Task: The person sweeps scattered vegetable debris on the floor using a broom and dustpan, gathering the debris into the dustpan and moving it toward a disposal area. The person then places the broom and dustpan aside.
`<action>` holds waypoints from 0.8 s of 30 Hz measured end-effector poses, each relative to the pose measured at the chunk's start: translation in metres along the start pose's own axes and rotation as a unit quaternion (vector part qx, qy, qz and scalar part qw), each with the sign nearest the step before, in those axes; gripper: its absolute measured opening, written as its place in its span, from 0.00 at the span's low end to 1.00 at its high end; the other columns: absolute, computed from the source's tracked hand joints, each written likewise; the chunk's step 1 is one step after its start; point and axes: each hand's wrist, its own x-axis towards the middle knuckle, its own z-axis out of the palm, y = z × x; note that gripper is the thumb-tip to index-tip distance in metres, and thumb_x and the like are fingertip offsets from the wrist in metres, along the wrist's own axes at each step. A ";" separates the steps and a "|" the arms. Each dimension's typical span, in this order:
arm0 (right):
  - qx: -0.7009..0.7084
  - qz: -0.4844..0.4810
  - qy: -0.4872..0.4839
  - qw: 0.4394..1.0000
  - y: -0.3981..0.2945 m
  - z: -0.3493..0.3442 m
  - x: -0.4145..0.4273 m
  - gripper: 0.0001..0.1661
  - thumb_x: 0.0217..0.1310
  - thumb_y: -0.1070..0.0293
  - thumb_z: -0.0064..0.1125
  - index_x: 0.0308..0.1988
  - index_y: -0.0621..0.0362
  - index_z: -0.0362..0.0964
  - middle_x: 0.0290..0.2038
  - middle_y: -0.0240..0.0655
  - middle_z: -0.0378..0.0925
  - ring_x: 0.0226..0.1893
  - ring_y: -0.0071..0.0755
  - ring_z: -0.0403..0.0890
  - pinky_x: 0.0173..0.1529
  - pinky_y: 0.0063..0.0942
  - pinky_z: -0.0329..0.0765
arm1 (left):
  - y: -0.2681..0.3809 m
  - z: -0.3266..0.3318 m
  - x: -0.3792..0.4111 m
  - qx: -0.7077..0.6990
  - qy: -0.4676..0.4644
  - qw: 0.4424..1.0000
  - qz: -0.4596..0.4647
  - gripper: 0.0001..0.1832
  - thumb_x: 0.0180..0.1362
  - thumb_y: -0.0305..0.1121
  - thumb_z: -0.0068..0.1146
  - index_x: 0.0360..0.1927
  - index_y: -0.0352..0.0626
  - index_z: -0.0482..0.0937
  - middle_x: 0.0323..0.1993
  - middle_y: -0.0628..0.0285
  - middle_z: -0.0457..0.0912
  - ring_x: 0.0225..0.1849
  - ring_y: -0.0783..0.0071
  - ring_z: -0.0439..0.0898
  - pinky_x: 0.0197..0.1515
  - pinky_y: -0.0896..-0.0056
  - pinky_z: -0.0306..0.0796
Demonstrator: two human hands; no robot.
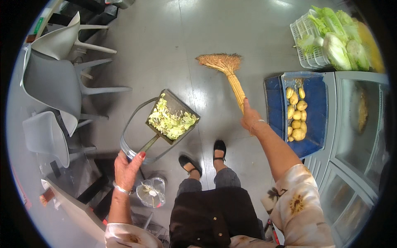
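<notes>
My left hand (127,170) grips the end of a metal dustpan's handle (151,143), together with a grey hoop (123,136) that curves around and behind the pan. Chopped pale-green leaf scraps (170,121) lie in the dustpan (183,105), spread over much of its bottom. My right hand (251,119) is closed around the bound handle of a short straw broom (234,79). Its flared bristles point away from me, ahead and to the right of the pan. Broom and dustpan are apart.
Right of me, a blue crate (314,124) holds potatoes (297,116) beside a glass-doored cabinet (356,108). Chinese cabbages (338,49) fill a white plastic basket (305,24) beyond. Chairs (52,80) line the left. A bin with a clear plastic liner (152,192) stands near my left wrist.
</notes>
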 end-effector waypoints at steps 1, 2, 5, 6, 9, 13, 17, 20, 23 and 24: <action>0.019 0.005 -0.018 1.000 -0.011 0.004 0.003 0.52 0.53 0.73 0.51 0.68 0.48 0.26 0.38 0.65 0.74 0.38 0.62 0.78 0.41 0.47 0.76 | -0.011 0.001 -0.009 0.010 -0.006 1.000 -0.017 0.21 0.52 0.40 0.65 0.41 0.33 0.76 0.31 0.66 0.80 0.32 0.80 0.73 0.39 0.76 0.69; 0.046 0.057 -0.077 0.994 -0.018 0.019 -0.012 0.52 0.53 0.74 0.50 0.68 0.47 0.26 0.39 0.65 0.73 0.39 0.62 0.78 0.42 0.47 0.76 | -0.022 0.002 -0.016 0.020 -0.014 0.999 -0.032 0.21 0.52 0.40 0.65 0.41 0.33 0.76 0.31 0.66 0.80 0.32 0.80 0.72 0.39 0.76 0.69; 0.014 0.049 -0.128 0.990 0.003 0.094 -0.083 0.53 0.51 0.76 0.51 0.68 0.47 0.26 0.41 0.65 0.73 0.44 0.64 0.76 0.46 0.50 0.74 | -0.058 0.011 -0.035 0.027 0.001 0.998 -0.056 0.22 0.49 0.39 0.67 0.41 0.32 0.76 0.30 0.62 0.82 0.31 0.78 0.75 0.38 0.73 0.71; -0.014 0.032 -0.189 0.981 0.025 0.105 -0.109 0.53 0.50 0.74 0.51 0.68 0.48 0.27 0.40 0.65 0.74 0.43 0.62 0.77 0.47 0.50 0.73 | -0.067 0.019 -0.041 0.014 0.014 0.999 -0.040 0.22 0.49 0.40 0.67 0.40 0.32 0.77 0.30 0.60 0.82 0.30 0.77 0.76 0.37 0.72 0.71; 0.034 -0.025 -0.230 0.972 0.054 0.084 -0.153 0.50 0.50 0.71 0.50 0.69 0.46 0.33 0.33 0.55 0.76 0.24 0.49 0.80 0.29 0.36 0.79 | -0.078 0.022 -0.062 0.038 0.043 0.997 -0.051 0.23 0.48 0.42 0.68 0.37 0.30 0.76 0.28 0.58 0.81 0.29 0.75 0.76 0.36 0.71 0.71; 0.001 0.018 -0.150 0.989 0.046 0.037 -0.161 0.48 0.51 0.69 0.54 0.68 0.42 0.40 0.32 0.51 0.78 0.23 0.42 0.81 0.29 0.36 0.80 | -0.108 0.012 -0.092 0.030 0.059 0.992 -0.110 0.24 0.48 0.43 0.68 0.35 0.29 0.75 0.25 0.59 0.80 0.29 0.76 0.75 0.34 0.71 0.71; -0.089 -0.079 0.068 0.990 0.036 0.007 -0.040 0.46 0.53 0.72 0.51 0.67 0.53 0.37 0.39 0.56 0.76 0.35 0.59 0.79 0.41 0.44 0.77 | -0.104 0.022 -0.119 -0.092 0.088 0.985 -0.116 0.18 0.49 0.35 0.68 0.35 0.31 0.75 0.25 0.62 0.79 0.30 0.79 0.74 0.35 0.74 0.71; -0.050 -0.006 0.040 0.998 -0.003 -0.002 0.032 0.46 0.53 0.74 0.51 0.67 0.53 0.37 0.35 0.55 0.77 0.31 0.57 0.79 0.34 0.43 0.77 | -0.119 0.022 -0.134 -0.045 0.082 0.985 -0.146 0.18 0.49 0.33 0.68 0.37 0.31 0.75 0.27 0.62 0.81 0.30 0.80 0.75 0.35 0.74 0.72; -0.121 -0.033 0.018 0.992 0.012 0.051 0.039 0.54 0.50 0.76 0.54 0.68 0.48 0.27 0.33 0.56 0.76 0.24 0.53 0.80 0.24 0.39 0.77 | -0.146 0.036 -0.140 -0.078 0.098 0.983 -0.137 0.17 0.47 0.34 0.69 0.34 0.32 0.76 0.27 0.60 0.82 0.28 0.79 0.77 0.33 0.73 0.72; -0.140 -0.051 -0.008 0.989 0.021 0.077 -0.001 0.56 0.50 0.77 0.54 0.68 0.47 0.25 0.33 0.57 0.76 0.26 0.53 0.80 0.25 0.40 0.78 | -0.147 0.033 -0.143 -0.058 0.094 0.984 -0.142 0.17 0.47 0.35 0.69 0.33 0.32 0.76 0.26 0.59 0.82 0.27 0.77 0.78 0.32 0.72 0.73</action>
